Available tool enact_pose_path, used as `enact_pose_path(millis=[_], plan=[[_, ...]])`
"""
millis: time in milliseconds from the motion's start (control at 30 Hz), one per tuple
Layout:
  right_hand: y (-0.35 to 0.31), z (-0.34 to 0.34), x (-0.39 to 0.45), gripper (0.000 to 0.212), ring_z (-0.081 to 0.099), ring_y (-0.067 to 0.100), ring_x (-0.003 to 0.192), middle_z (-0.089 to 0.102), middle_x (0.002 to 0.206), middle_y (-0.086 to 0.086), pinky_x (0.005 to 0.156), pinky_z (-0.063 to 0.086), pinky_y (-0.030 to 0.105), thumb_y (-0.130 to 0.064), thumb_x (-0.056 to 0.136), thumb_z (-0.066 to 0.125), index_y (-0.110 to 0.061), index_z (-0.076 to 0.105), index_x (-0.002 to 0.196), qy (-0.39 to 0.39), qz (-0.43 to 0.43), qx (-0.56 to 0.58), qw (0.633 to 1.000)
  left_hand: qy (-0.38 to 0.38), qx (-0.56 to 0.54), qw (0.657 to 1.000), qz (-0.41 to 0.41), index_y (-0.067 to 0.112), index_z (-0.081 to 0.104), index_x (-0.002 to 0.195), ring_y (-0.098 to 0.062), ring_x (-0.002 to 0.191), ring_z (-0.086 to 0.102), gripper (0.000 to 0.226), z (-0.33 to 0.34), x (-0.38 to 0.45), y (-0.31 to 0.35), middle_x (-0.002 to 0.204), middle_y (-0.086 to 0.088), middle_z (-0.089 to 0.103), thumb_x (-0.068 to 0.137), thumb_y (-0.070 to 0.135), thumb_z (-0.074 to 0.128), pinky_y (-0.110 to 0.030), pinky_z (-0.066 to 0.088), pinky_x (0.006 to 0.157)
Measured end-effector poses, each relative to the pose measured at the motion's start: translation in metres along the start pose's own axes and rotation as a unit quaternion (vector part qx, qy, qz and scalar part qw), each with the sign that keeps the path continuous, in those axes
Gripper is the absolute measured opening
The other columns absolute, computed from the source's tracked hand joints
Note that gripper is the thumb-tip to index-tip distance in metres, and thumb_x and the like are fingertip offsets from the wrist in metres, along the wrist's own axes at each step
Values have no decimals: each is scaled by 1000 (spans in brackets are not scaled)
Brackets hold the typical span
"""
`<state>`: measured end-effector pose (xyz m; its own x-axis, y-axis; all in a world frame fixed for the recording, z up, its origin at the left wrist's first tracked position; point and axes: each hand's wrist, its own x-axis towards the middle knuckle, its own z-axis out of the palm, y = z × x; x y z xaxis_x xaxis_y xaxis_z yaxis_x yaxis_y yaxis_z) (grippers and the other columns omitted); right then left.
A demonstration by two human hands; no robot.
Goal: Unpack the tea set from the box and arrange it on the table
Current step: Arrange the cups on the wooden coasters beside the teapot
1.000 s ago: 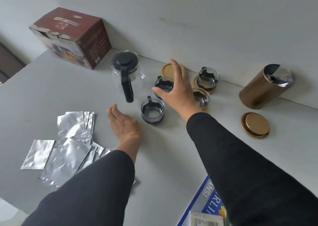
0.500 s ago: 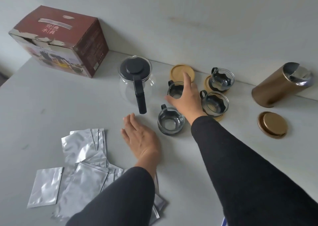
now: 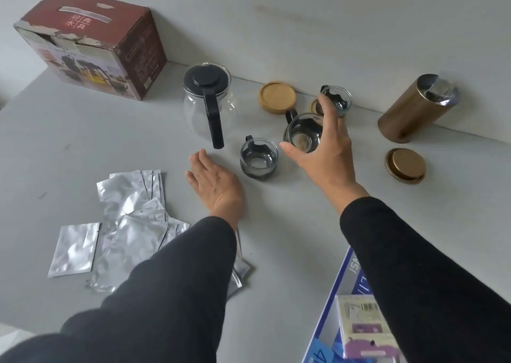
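Note:
My right hand [image 3: 326, 158] grips a small glass cup [image 3: 302, 130] with a black handle from the side, and the cup seems raised a little off the table. A tan shape shows through the cup's bottom. Left of it a second cup [image 3: 258, 158] stands on the table. A third cup [image 3: 337, 99] sits at the back by the wall. The glass teapot [image 3: 207, 99] with its black lid and handle stands further left. My left hand [image 3: 215, 185] lies flat on the table below the teapot's handle. A round tan coaster [image 3: 276, 97] lies near the wall. The red-brown box [image 3: 91, 44] stands at the back left.
A gold tin [image 3: 414, 108] lies on its side at the back right, with its lid [image 3: 405, 164] in front of it. Several silver foil packets [image 3: 124, 210] are spread at the left. A blue box [image 3: 354, 321] sits at the lower right edge.
My right hand took hold of the cup beside the teapot and moved it to the right and up. My left hand stayed flat on the table.

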<state>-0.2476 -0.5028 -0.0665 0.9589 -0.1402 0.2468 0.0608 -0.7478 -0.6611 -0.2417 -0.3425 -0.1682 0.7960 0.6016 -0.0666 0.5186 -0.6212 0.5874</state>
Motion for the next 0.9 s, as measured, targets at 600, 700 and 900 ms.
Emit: enact_pose_path(millis=[600,700,900], plan=[[61,3,-66,98,47,28,118,48,128,14,96,41,33,-41,70,79,-22,21,148,-66,51,-33,996,36,-16,999,17,13,33,141,-20,137,28,49,10,5,-7,146,-1,32,93,9,30,-37,11,119],[58,3,-60,97,46,27,119,48,129,13,98,41,36,-47,70,77,-17,25,146,-41,15,-54,998,31,-15,999,16,13,33,141,-17,138,28,48,10,5,-7,146,0,32,93,9,30,-35,8,120],[36,8,-12,72,50,27,117,54,126,14,99,43,33,-44,80,63,-3,43,136,37,-73,-42,996,21,-14,1000,5,13,34,140,-19,137,28,48,8,3,-5,146,0,32,93,11,30,-37,10,120]])
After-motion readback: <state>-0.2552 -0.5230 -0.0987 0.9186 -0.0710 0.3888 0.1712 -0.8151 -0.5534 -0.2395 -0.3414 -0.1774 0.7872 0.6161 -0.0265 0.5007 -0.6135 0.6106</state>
